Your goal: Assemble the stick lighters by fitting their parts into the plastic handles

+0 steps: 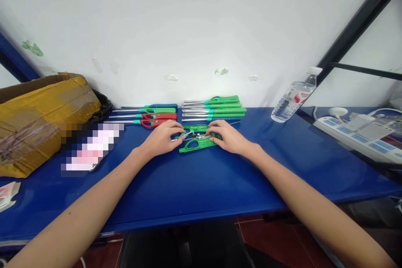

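Green lighter casing is laid open in two halves on the blue tabletop, in front of the person and between the two hands. The near half, with its looped trigger opening, is laid flat, and the far half is placed just behind it, partly covered by the fingers at both ends. Small metal and wire parts are seen between the halves. By the left hand, a turquoise piece is held between narrowed thumb and fingertips at the left end of these parts. The right hand is bent over the right end of the casing, its thumb and fingers set a little apart around the metal parts; whether anything is gripped there cannot be told. Beyond the hands, green lighters are stacked near the wall, and to their left blue, green and red lighters are lined up with their metal tubes pointed left. A water bottle and a white power strip are placed at the right; a yellow-taped cardboard box is set at the left, beside a pixelated object.
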Demonstrator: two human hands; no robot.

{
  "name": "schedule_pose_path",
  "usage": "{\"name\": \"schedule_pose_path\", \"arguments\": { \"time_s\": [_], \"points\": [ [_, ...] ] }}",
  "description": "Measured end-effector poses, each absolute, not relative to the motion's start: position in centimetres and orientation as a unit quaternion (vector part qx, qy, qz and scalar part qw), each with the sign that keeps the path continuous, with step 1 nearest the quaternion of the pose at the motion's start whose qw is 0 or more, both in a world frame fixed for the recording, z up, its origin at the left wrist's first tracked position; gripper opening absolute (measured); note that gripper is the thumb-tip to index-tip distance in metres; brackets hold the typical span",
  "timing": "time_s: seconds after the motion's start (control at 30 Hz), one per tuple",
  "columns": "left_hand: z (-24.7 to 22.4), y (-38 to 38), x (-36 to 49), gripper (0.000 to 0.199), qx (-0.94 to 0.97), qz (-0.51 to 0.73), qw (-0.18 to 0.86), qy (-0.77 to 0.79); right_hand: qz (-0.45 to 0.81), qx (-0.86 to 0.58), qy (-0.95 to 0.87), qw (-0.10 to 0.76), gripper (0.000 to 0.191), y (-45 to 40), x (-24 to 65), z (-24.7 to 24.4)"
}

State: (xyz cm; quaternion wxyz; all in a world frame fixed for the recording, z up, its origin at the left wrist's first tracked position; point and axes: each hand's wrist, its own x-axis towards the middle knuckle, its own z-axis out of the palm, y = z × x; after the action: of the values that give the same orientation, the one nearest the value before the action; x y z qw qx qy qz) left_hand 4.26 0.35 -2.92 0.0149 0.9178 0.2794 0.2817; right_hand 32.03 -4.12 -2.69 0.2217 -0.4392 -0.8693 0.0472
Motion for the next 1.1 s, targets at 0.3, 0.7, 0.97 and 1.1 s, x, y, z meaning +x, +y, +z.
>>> {"name": "schedule_pose_path", "arguments": {
  "time_s": [0.3, 0.7, 0.97, 1.1],
  "points": [
    [-2.8, 0.5, 4.0, 0.026, 0.927, 0.252, -0.004, 0.279, 0.033, -0.425, -0.879, 0.213, 0.021, -4.1, 32.2, -2.5],
    [-2.1, -2.5, 5.8, 0.038, 0.943, 0.216, 0.0, 0.252, 0.004, -0.532, -0.814, 0.232, 0.02, -2.3, 37.6, -0.6],
    [-1.9, -2.8, 5.9, 0.032, 0.949, 0.207, -0.001, 0.239, 0.012, -0.518, -0.832, 0.198, 0.019, -2.2, 36.3, -1.8],
    [-1.8, -2.3, 5.5, 0.036, 0.942, 0.22, -0.006, 0.254, 0.004, -0.483, -0.845, 0.23, 0.02, -3.1, 35.0, -1.6]
  ]
}}
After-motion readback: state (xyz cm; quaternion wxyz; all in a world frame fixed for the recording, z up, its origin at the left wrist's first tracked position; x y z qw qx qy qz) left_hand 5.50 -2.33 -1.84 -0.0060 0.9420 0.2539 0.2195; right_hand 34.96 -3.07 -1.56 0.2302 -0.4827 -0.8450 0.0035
